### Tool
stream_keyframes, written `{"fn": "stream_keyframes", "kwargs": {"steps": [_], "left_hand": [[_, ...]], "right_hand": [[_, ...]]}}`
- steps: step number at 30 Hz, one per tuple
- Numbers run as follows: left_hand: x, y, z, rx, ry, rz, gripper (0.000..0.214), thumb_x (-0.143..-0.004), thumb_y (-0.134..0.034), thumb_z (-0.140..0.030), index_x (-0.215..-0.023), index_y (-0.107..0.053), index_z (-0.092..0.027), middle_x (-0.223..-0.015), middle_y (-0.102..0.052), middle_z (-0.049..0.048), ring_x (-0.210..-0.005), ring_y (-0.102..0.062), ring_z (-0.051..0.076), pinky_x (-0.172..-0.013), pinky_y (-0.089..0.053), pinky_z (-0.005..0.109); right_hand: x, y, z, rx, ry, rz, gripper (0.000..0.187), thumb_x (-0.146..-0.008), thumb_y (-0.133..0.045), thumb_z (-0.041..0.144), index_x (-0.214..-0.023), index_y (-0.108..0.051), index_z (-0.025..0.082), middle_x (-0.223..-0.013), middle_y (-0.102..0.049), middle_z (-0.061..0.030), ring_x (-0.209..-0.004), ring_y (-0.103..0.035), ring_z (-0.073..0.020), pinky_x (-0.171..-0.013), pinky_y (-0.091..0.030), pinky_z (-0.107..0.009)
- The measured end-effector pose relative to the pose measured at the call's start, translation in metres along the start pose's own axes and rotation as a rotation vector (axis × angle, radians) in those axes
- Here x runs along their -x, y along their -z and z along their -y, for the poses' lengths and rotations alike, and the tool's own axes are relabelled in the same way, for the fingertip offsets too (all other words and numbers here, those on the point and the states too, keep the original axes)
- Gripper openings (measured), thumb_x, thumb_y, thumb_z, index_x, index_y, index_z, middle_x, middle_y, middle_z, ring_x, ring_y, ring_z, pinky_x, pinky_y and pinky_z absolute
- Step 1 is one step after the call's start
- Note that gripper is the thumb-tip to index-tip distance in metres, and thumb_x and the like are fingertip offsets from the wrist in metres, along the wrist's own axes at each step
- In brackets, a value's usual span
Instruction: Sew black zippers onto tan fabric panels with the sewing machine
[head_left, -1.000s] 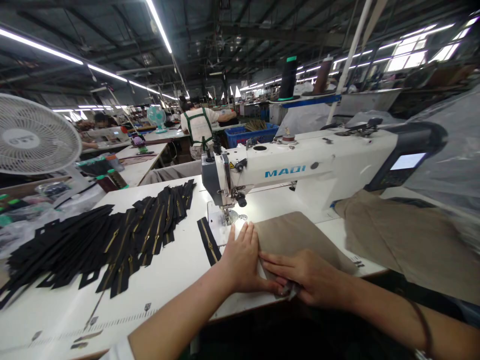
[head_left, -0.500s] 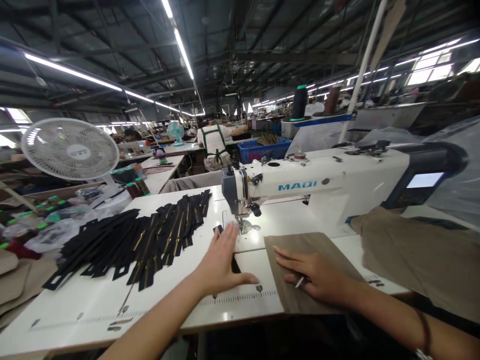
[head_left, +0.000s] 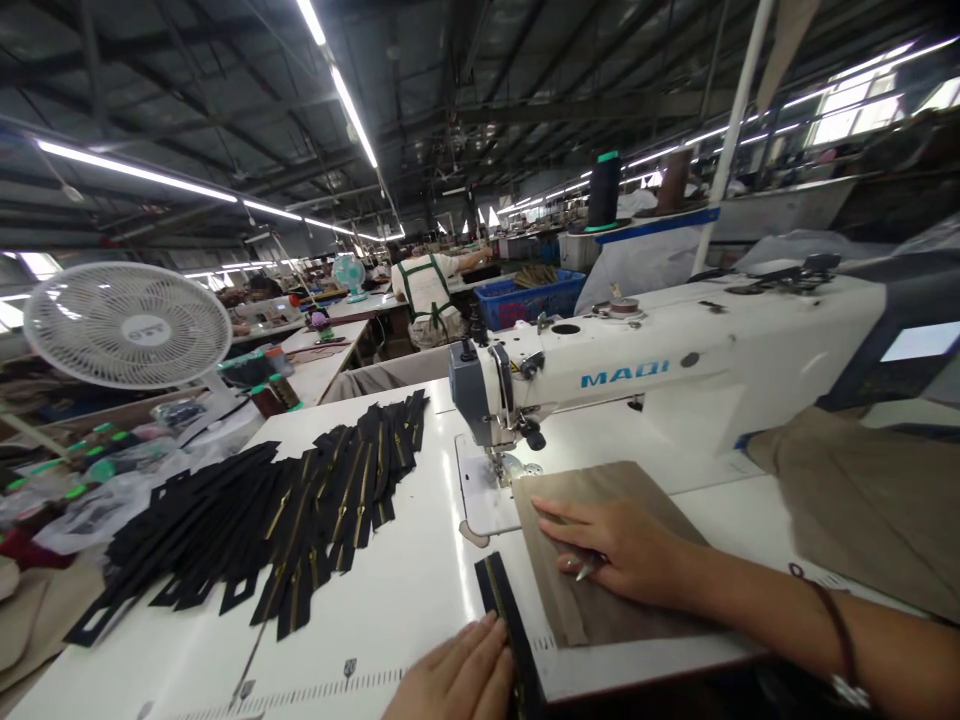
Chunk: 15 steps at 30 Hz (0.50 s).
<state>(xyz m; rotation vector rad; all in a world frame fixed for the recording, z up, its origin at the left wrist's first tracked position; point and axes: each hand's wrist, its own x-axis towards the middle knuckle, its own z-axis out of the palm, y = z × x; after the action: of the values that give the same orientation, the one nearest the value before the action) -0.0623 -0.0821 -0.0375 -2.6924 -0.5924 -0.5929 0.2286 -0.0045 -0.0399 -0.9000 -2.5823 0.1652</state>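
At the table's front edge, my left hand (head_left: 456, 672) has its fingers pressed together on a black zipper strip (head_left: 504, 612) with gold-coloured teeth; its thumb is hidden. The strip lies just left of a folded brown fabric piece (head_left: 544, 560). My right hand (head_left: 626, 552) rests on that fabric, two fingers stretched over it and the lower ones curled round a small pointed metal tool (head_left: 590, 567), mostly hidden. The fabric's far left corner lies beside the presser foot (head_left: 496, 468) of a white sewing machine (head_left: 660, 350).
Many black zipper strips (head_left: 300, 510) are fanned out on the left of the white table (head_left: 405, 600). More brown fabric (head_left: 862, 500) lies at the right. A white fan (head_left: 131, 325) and thread spools stand at the left. Ahead, a person (head_left: 427, 295) works near a blue crate (head_left: 529, 300).
My left hand has come back towards the front edge, drawing the zipper strip from near the needle to beside the fabric. The fabric under my right hand has shifted nearer the presser foot.
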Motion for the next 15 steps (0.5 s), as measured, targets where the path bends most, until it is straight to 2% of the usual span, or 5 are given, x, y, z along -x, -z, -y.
{"fn": "stream_keyframes", "kwargs": {"steps": [3, 5, 8, 10, 15], "left_hand": [[-0.025, 0.002, 0.019, 0.088, 0.111, -0.136, 0.031, -0.098, -0.033, -0.015, -0.123, -0.050, -0.012, -0.111, -0.067, 0.0135, -0.103, -0.065, 0.017, -0.086, -0.054, 0.023], [-0.047, -0.005, 0.029, 0.101, 0.185, -0.182, 0.027, -0.097, -0.033, -0.015, -0.115, -0.053, -0.011, -0.112, -0.066, 0.0162, -0.099, -0.067, 0.019, -0.083, -0.057, 0.027], [-0.078, -0.024, 0.035, 0.067, 0.246, -0.077, 0.022, -0.095, -0.035, -0.012, -0.105, -0.054, -0.012, -0.111, -0.067, 0.0167, -0.100, -0.066, 0.022, -0.088, -0.055, 0.038], [-0.088, -0.038, 0.033, 0.072, 0.265, 0.023, 0.020, -0.093, -0.039, -0.011, -0.107, -0.054, -0.010, -0.111, -0.067, 0.0173, -0.107, -0.063, 0.024, -0.097, -0.049, 0.044], [-0.086, -0.052, 0.026, 0.063, 0.266, 0.116, 0.027, -0.094, -0.036, -0.008, -0.116, -0.050, -0.005, -0.124, -0.059, 0.0208, -0.123, -0.050, 0.025, -0.107, -0.039, 0.045]], "right_hand": [[-0.002, -0.003, 0.001, -0.007, 0.004, -0.030, 0.038, -0.091, -0.044, 0.027, -0.124, -0.058, 0.014, -0.135, -0.048, -0.0122, -0.102, -0.062, -0.0292, -0.083, -0.055, -0.043], [-0.004, -0.004, 0.003, -0.027, 0.002, -0.045, 0.038, -0.091, -0.043, 0.025, -0.125, -0.058, 0.015, -0.134, -0.049, -0.0115, -0.102, -0.063, -0.0284, -0.084, -0.054, -0.043], [-0.006, -0.001, 0.006, -0.070, 0.008, -0.052, 0.040, -0.091, -0.042, 0.024, -0.128, -0.055, 0.018, -0.134, -0.050, -0.0105, -0.101, -0.063, -0.0273, -0.081, -0.055, -0.041], [-0.007, 0.001, 0.007, -0.098, 0.005, -0.054, 0.043, -0.090, -0.043, 0.023, -0.132, -0.051, 0.022, -0.135, -0.050, -0.0099, -0.099, -0.064, -0.0260, -0.078, -0.055, -0.038], [-0.008, 0.002, 0.008, -0.126, -0.024, -0.030, 0.045, -0.089, -0.043, 0.021, -0.134, -0.049, 0.022, -0.137, -0.047, -0.0099, -0.103, -0.062, -0.0257, -0.084, -0.053, -0.038]]}}
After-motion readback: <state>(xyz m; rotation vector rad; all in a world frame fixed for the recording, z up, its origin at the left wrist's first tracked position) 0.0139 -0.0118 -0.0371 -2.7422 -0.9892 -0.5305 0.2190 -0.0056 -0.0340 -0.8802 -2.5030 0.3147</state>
